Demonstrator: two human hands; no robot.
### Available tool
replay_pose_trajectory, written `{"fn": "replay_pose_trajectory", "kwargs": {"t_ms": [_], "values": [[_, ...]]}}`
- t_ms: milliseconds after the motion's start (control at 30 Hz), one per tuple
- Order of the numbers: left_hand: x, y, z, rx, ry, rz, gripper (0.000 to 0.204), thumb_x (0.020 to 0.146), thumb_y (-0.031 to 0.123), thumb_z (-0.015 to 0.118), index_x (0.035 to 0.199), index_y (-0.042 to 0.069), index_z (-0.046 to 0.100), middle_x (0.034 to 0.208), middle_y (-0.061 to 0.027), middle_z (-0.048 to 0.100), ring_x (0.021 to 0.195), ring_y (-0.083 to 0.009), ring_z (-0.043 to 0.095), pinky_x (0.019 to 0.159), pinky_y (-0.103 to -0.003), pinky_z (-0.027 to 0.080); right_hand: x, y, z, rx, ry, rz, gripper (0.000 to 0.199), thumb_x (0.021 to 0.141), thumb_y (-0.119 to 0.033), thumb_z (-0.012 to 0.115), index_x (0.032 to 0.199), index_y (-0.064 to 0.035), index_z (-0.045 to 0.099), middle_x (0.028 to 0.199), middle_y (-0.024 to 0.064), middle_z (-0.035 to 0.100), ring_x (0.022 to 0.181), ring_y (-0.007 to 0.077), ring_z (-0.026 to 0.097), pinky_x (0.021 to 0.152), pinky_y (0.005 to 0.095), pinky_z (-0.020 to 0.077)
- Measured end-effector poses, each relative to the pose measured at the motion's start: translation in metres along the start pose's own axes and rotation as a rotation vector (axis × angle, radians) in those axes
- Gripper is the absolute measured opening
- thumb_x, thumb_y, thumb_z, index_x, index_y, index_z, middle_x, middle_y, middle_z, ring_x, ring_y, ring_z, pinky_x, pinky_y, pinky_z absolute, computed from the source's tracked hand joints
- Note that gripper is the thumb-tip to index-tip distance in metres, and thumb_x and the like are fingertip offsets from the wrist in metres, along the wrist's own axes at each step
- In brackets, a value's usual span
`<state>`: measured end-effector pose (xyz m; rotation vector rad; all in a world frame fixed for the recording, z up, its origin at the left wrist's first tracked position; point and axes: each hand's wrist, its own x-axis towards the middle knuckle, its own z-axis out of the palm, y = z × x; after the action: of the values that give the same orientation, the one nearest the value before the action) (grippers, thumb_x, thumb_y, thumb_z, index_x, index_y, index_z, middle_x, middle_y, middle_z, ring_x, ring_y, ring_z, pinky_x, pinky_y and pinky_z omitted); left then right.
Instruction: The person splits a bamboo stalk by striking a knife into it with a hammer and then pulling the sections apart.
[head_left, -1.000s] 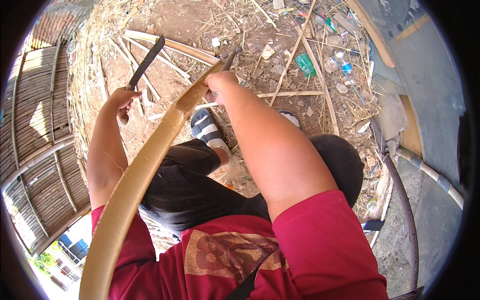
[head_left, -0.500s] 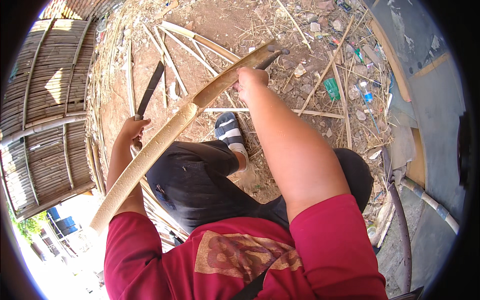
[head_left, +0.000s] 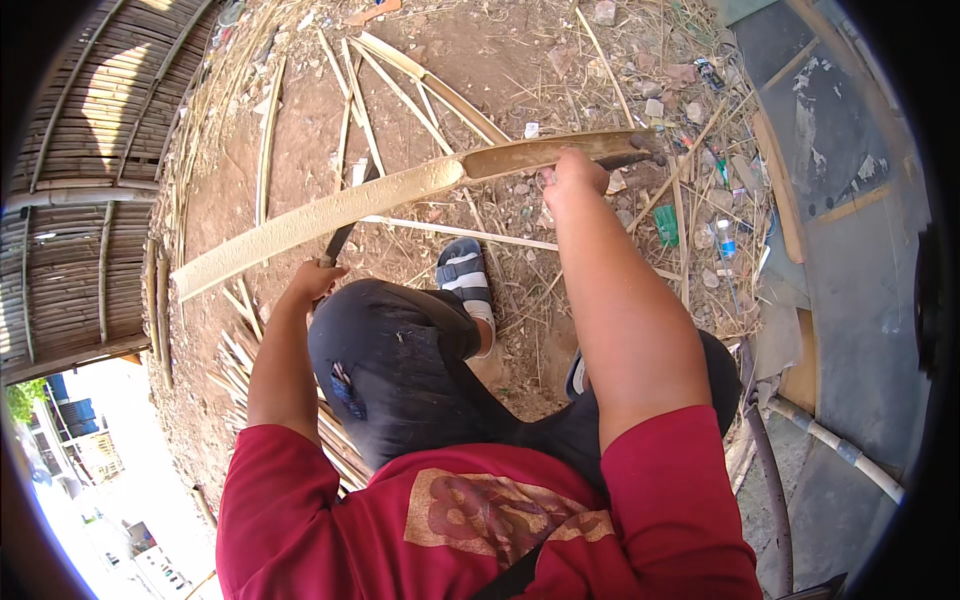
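A long split bamboo piece (head_left: 330,215) with a pale hollow inner face stretches across in front of me, a node near its middle. My right hand (head_left: 576,182) is closed round it toward its right end. Beside that hand, a dark pointed thing (head_left: 625,157) lies along the bamboo; I cannot make out what it is. My left hand (head_left: 318,280) grips the handle of a machete (head_left: 341,240). The machete's dark blade points up and away, passing behind the bamboo, with its tip showing beyond it.
Bamboo strips (head_left: 268,150) and another split bamboo length (head_left: 460,100) lie on the dirt ahead. More strips are piled by my left leg. A bamboo-slat wall (head_left: 80,260) stands left, grey panels (head_left: 860,280) right. Litter includes a green plastic piece (head_left: 665,225) and a bottle (head_left: 726,240).
The split bamboo has swung from a steep slant to a nearly level one, its right end moving rightward with my right hand. My left hand and the machete have shifted slightly right and lower.
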<state>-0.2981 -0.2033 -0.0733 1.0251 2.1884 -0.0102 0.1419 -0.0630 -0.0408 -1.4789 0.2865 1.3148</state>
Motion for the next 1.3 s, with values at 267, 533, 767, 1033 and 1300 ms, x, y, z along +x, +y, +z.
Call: {"fn": "replay_pose_trajectory", "kwargs": {"t_ms": [267,533,767,1033,1300], "values": [[0.095,-0.218,0.075,-0.304,-0.033,0.028,0.05,0.08,0.041,0.085,0.099,-0.003,0.071,0.083,-0.0123,0.073,0.073,-0.0207,0.068,0.067,-0.038,0.054,0.014,0.001,-0.005,0.034,0.07,-0.032,0.046,0.095,-0.002,0.063,0.138,0.0044,0.046,0.133,0.0188,0.054,0.109,0.0325,0.065,0.08,0.0384,0.065],[0.048,-0.244,0.118,-0.349,-0.051,-0.107,0.05,0.081,0.042,0.084,0.099,-0.003,0.071,0.083,-0.0122,0.073,0.074,-0.0207,0.068,0.067,-0.038,0.054,0.038,0.006,0.0,0.105,0.166,-0.102,0.047,0.094,-0.001,0.061,0.138,0.0101,0.045,0.124,0.0221,0.063,0.097,0.0349,0.072,0.078,0.0432,0.064],[0.03,-0.246,0.122,-0.353,-0.041,-0.143,0.051,0.081,0.043,0.084,0.099,-0.003,0.071,0.082,-0.0121,0.073,0.074,-0.0207,0.068,0.067,-0.038,0.054,0.05,0.02,-0.015,-0.071,0.103,-0.01,0.056,0.103,-0.014,0.06,0.151,-0.0029,0.036,0.146,0.0212,0.047,0.13,0.039,0.054,0.11,0.0646,0.0456],[0.031,-0.246,0.136,-0.375,-0.035,-0.146,0.051,0.082,0.043,0.083,0.099,-0.003,0.071,0.082,-0.0119,0.073,0.074,-0.0207,0.068,0.067,-0.038,0.054,0.076,0.018,-0.038,-0.125,0.161,0.021,0.05,0.107,-0.025,0.055,0.152,-0.0105,0.04,0.145,0.0149,0.05,0.127,0.0343,0.058,0.109,0.0647,0.0426],[0.04,-0.239,0.142,-0.37,-0.031,-0.138,0.052,0.082,0.044,0.082,0.099,-0.003,0.071,0.081,-0.0118,0.072,0.075,-0.0206,0.068,0.067,-0.038,0.054,0.086,0.003,-0.058,-0.255,0.092,-0.032,0.042,0.107,-0.024,0.052,0.147,-0.0102,0.045,0.14,0.0143,0.051,0.117,0.0329,0.062,0.101,0.061,0.0497]]}}
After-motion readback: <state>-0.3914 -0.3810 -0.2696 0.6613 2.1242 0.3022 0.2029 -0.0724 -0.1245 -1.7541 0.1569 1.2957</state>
